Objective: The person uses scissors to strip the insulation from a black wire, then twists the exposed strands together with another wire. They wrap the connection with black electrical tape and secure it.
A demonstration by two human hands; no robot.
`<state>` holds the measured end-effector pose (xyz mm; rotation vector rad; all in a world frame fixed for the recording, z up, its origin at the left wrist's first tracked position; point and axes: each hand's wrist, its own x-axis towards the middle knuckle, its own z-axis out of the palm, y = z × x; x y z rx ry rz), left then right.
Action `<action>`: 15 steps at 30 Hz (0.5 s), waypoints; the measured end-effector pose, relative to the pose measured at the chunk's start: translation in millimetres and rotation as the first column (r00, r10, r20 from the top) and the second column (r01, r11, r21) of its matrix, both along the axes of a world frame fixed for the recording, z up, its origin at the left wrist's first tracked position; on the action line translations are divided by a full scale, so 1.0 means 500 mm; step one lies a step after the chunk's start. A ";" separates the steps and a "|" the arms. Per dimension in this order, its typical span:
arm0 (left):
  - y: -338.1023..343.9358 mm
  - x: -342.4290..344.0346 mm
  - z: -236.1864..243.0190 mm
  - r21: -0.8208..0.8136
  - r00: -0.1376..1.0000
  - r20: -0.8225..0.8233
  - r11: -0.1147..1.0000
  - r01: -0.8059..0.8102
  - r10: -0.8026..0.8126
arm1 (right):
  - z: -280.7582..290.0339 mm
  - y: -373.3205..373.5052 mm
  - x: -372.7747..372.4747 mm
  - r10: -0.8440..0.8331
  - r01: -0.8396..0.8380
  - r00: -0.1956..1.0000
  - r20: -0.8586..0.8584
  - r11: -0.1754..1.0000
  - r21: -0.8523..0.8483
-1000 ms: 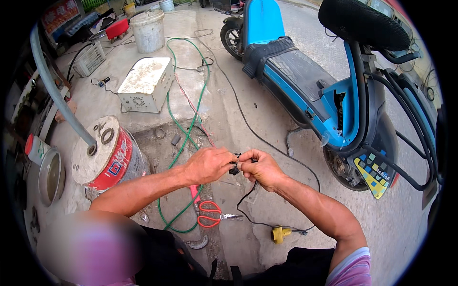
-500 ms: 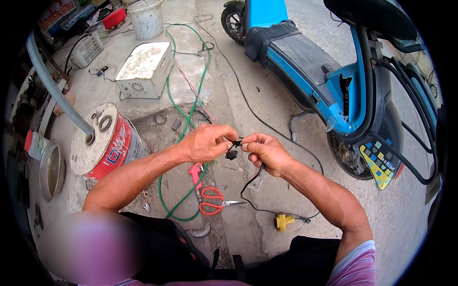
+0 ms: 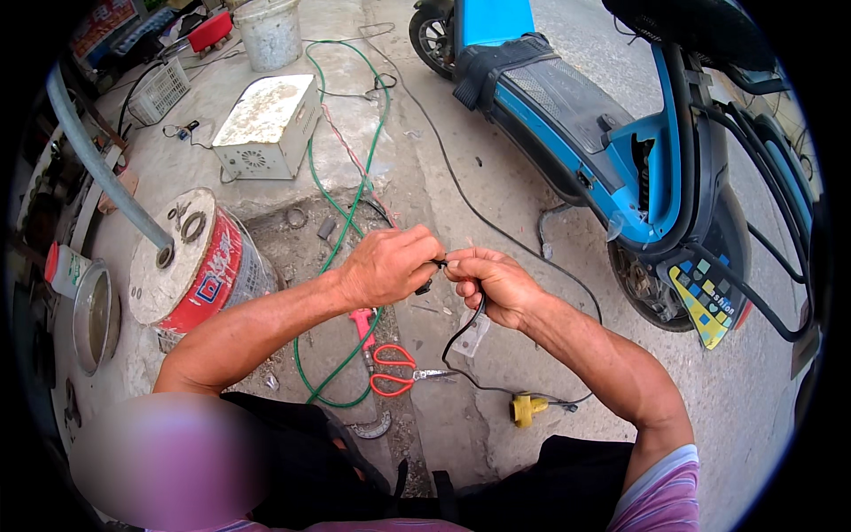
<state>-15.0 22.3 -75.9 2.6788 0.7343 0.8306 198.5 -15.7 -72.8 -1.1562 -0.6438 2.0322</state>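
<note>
In front of me my left hand [image 3: 397, 264] is closed in a pinch, its fingertips meeting those of my right hand. Between them is the end of a black cable [image 3: 456, 344], and a small black piece [image 3: 424, 287] shows under my left fingers; its kind is mostly hidden. My right hand [image 3: 493, 285] pinches the same cable, which hangs from it in a curve down to a yellow plug-like piece [image 3: 527, 410] on the ground. Below my hands lie red-handled scissors [image 3: 394, 371] and a pink-red handled tool [image 3: 363, 323] by a green hose [image 3: 319, 390].
A blue electric scooter [image 3: 567, 142] stands at the right. To the left are a red-and-white drum [image 3: 167, 282] with a grey pipe [image 3: 106, 173], a metal basin [image 3: 95, 317] and a pale metal box [image 3: 266, 129]. A white bucket [image 3: 269, 35] and a crate [image 3: 160, 91] stand farther back.
My left fingers have closed further over the small black piece, which hung in plain sight before and is now mostly covered. Both hands remain in nearly the same place.
</note>
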 end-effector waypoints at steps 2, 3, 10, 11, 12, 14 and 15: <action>-0.002 0.000 0.001 -0.011 1.000 -0.010 1.000 0.006 -0.006 | -0.004 -0.001 -0.002 0.001 -0.002 0.999 0.040 1.000 0.022; -0.003 0.001 0.004 -0.011 1.000 -0.020 1.000 0.010 -0.010 | -0.003 -0.002 -0.002 -0.001 -0.001 0.998 0.063 0.999 0.034; -0.006 0.007 0.003 0.200 0.996 -0.089 0.980 -0.007 0.025 | 0.008 -0.004 -0.006 0.041 -0.041 0.999 0.035 0.999 0.022; -0.007 0.007 0.003 0.214 0.995 -0.095 0.977 -0.002 0.022 | 0.010 -0.005 -0.006 0.064 -0.065 0.997 0.030 0.998 0.019; -0.009 0.007 0.003 0.226 0.995 -0.102 0.974 0.003 0.020 | 0.011 -0.006 -0.006 0.089 -0.089 0.996 0.022 0.996 0.015; -0.008 0.005 -0.001 0.250 0.996 -0.088 0.968 0.019 0.003 | 0.014 -0.009 -0.010 0.081 -0.082 0.996 0.023 0.997 0.013; -0.004 0.003 -0.003 0.261 0.998 -0.068 0.965 0.030 -0.012 | 0.014 -0.010 -0.011 0.077 -0.077 0.997 0.023 0.997 0.012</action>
